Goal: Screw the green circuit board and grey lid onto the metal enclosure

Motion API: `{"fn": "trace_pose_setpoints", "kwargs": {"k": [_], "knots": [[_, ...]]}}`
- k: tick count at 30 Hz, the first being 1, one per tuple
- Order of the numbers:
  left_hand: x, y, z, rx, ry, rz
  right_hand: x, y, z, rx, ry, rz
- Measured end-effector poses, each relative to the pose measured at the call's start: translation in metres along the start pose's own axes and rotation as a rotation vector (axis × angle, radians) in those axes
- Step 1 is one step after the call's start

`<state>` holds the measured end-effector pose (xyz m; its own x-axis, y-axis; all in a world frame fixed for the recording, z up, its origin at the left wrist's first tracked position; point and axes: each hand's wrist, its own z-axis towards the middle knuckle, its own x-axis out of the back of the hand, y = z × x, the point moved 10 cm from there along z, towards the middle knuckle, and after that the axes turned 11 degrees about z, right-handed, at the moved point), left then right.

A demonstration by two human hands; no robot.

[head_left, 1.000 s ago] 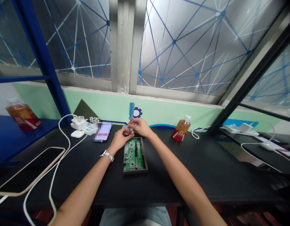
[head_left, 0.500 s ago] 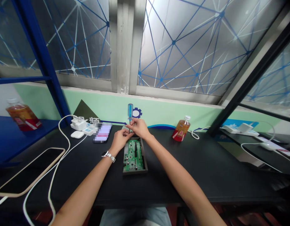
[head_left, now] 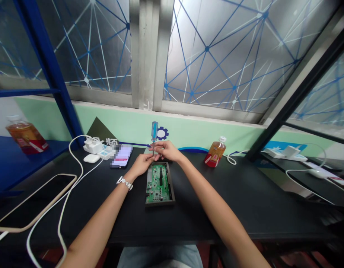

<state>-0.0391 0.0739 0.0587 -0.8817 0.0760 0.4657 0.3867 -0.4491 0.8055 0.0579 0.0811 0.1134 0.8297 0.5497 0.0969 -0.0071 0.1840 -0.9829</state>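
A screwdriver (head_left: 154,131) with a clear blue handle stands upright, its tip down by the far left corner of a green circuit board (head_left: 160,182). The board lies in a dark shallow case (head_left: 161,204) on the desk. My right hand (head_left: 166,151) has its fingers closed around the upper shaft, below the handle. Lower down, my left hand (head_left: 142,164) pinches the shaft near the tip, over the case's far edge. Whether a screw sits under the tip is too small to tell.
A drink bottle (head_left: 215,152) stands at the back right, another bottle (head_left: 26,134) on the blue shelf at left. Two phones (head_left: 36,201), a white earbud case (head_left: 91,158), a power strip (head_left: 96,146) and white cables (head_left: 66,203) occupy the desk's left side.
My right hand's fingers have loosened and shifted slightly on the shaft. The left hand has turned and drawn back a little to the left, uncovering more of the shaft and the board's corner.
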Motion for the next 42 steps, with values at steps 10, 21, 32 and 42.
{"fn": "trace_pose_setpoints", "kwargs": {"k": [10, 21, 32, 42], "knots": [[-0.003, 0.003, -0.002, -0.009, 0.074, -0.011, 0.009, -0.003, 0.003, 0.122, 0.093, -0.083], [0.012, -0.010, -0.002, 0.073, 0.258, 0.010, 0.019, -0.004, -0.001, 0.130, 0.335, -0.285], [0.012, -0.005, -0.001, 0.051, 0.128, 0.020, 0.012, -0.006, -0.001, 0.142, 0.231, -0.140], [0.017, 0.010, -0.002, -0.053, 0.076, 0.112, 0.004, 0.004, 0.005, 0.059, 0.078, -0.074]]}}
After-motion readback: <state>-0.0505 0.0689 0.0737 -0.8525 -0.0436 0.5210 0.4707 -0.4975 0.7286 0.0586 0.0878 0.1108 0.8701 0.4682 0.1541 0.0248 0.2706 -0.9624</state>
